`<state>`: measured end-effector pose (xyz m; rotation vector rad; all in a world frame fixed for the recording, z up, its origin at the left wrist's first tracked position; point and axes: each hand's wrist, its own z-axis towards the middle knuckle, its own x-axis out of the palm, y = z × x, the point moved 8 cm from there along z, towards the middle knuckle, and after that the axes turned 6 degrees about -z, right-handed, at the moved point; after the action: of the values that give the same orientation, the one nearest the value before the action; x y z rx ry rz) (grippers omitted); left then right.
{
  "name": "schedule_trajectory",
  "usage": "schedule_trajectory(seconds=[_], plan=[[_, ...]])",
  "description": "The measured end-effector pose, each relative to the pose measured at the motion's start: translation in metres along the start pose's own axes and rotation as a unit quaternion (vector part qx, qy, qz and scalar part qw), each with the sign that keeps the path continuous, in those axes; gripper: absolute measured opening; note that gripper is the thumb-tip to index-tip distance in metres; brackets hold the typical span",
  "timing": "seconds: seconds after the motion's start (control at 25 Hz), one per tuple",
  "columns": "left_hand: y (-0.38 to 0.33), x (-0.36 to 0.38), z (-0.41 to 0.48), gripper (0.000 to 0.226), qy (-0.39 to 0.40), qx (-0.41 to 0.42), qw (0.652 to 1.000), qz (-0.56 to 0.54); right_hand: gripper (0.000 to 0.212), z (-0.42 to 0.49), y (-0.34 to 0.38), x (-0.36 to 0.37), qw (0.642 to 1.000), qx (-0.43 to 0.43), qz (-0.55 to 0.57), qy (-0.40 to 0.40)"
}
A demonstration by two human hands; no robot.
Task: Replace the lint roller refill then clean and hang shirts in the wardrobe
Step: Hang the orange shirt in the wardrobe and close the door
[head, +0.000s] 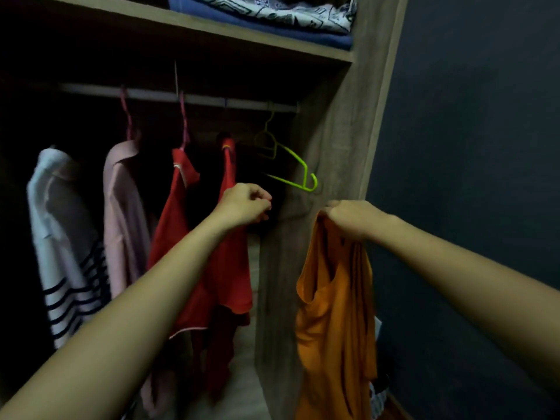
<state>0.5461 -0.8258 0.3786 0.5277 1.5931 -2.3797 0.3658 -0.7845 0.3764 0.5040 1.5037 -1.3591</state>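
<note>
Four shirts hang in a row on the rail, with an empty hanger at its right end. Folded clothes lie on the shelf above. Right hand holds a fifth shirt before the side panel.

A dark blue-grey wall fills the right side. High up, left of the wall, lies a folded blue cloth, with a white cloth printed in black lines on top. At the wall's foot sits something pale and patterned, too blurred to identify.
</note>
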Motion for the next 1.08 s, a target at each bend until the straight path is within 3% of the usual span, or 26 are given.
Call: schedule_trajectory(seconds=[0.12, 0.28, 0.36, 0.64, 0.92, 1.08], plan=[[-0.011, 0.024, 0.061, 0.014, -0.052, 0.009, 0.997, -0.050, 0.040, 0.015, -0.021, 0.005, 0.997, -0.003, -0.081, -0.016], [-0.010, 0.062, 0.130, 0.059, -0.089, -0.046, 0.994, -0.049, 0.041, 0.026, -0.026, 0.010, 0.988, -0.015, -0.149, -0.046], [-0.003, 0.087, 0.147, 0.079, -0.075, -0.096, 0.983, -0.135, 0.042, 0.027, -0.024, 0.011, 0.984, -0.026, -0.164, -0.058], [-0.014, 0.099, 0.188, 0.019, -0.090, -0.059, 0.965, -0.237, 0.044, 0.026, -0.026, 0.013, 0.981, -0.039, -0.174, -0.072], [-0.077, 0.055, 0.103, 0.028, -0.053, -0.034, 0.953, -0.295, 0.043, 0.027, -0.028, 0.016, 0.986, -0.031, -0.158, -0.048], [-0.058, 0.032, 0.018, 0.030, -0.038, -0.056, 0.962, -0.266, 0.043, 0.026, -0.028, 0.016, 0.991, -0.014, -0.129, -0.021]])
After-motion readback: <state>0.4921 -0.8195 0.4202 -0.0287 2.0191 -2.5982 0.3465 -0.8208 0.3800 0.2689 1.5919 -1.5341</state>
